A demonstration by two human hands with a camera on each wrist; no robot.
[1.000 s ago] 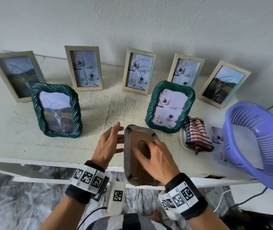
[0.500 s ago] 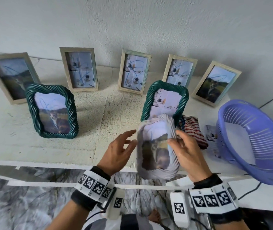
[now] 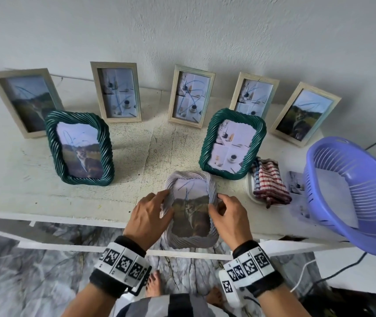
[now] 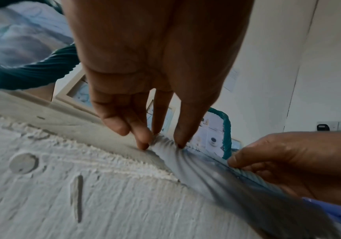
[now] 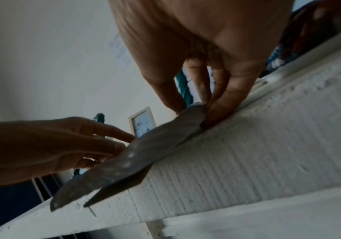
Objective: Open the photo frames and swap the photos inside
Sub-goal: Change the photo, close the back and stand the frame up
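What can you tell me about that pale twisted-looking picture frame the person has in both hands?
The pale grey rope-twist frame is a rounded rectangle with a ribbed border like wound cord, its material hard to tell. Facing up, it shows a photo of an animal in a grassy landscape under pale sky, with blue scribbles over it. It sits near the front edge of the rough white shelf, its near end lifted, below the right green twisted frame. The left hand pinches its left side and the right hand its right side.

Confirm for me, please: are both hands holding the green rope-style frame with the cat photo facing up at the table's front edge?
Not quite: the frame held by the left hand and right hand is pale grey, not green, as the head view shows. The rest stands.
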